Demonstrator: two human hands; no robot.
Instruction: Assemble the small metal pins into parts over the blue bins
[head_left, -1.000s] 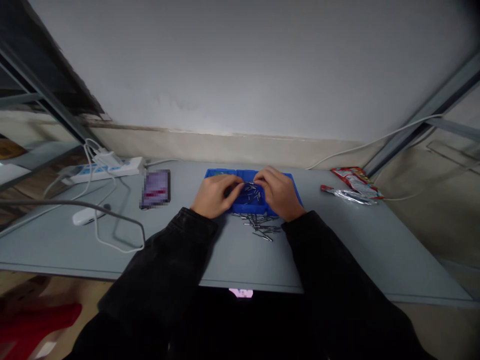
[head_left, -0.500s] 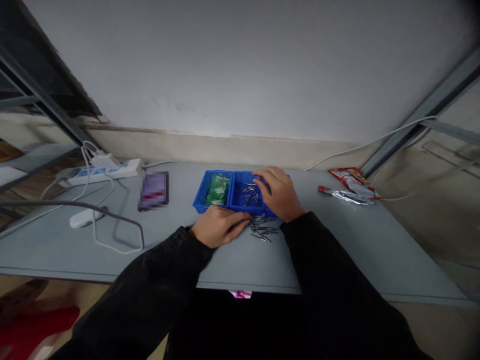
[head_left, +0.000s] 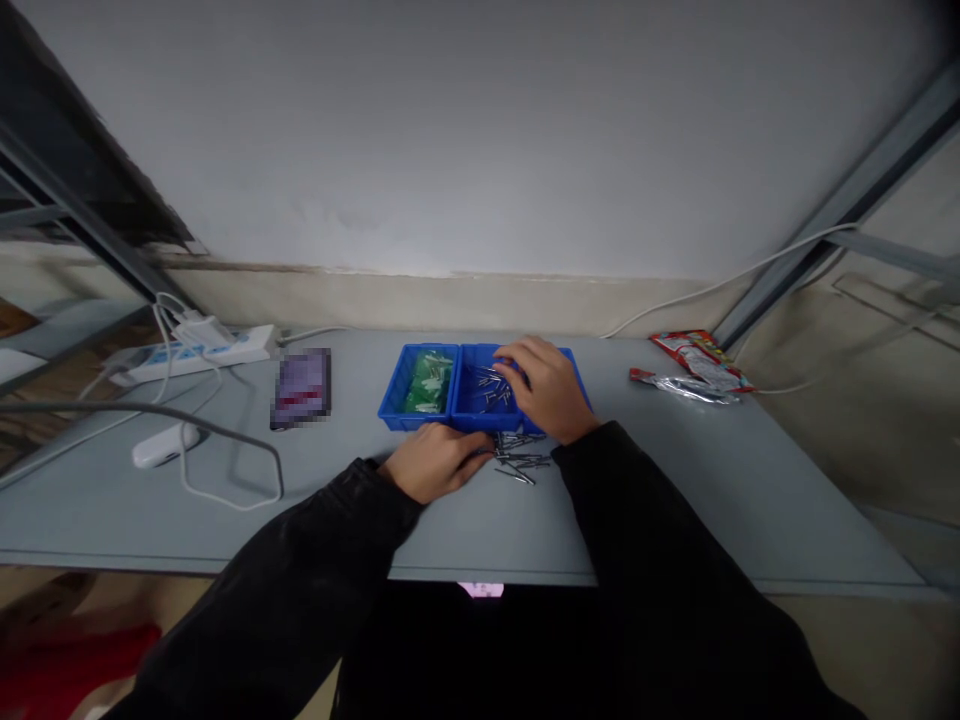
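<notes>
My right hand (head_left: 551, 390) is over the right-hand blue bin (head_left: 466, 410), its thumb and forefinger brought together. Whatever may be between those fingertips is too small to make out. Thin silver metal pins (head_left: 491, 398) lie scattered inside that bin. In front of the bins, on the table, is a loose pile of similar metal pins (head_left: 521, 460). My left hand (head_left: 435, 463) rests at the pile's left edge with fingers closed; its fingertips are partly hidden. The adjoining left-hand blue bin (head_left: 395, 400) contains green material with pale, slim pieces (head_left: 433, 380) on it.
On the grey table (head_left: 450, 540), a pixelated dark item (head_left: 301, 388), a white power strip (head_left: 225, 350), cables and a small white device (head_left: 161, 446) occupy the left. Red snack packets (head_left: 701, 360) and a silver wrapper (head_left: 694, 388) lie at right. A wall stands behind.
The view has shifted slightly, moving the scene a little left in the picture. My right hand stays over the right-hand bin and my left hand stays by the pile, both with fingers closed.
</notes>
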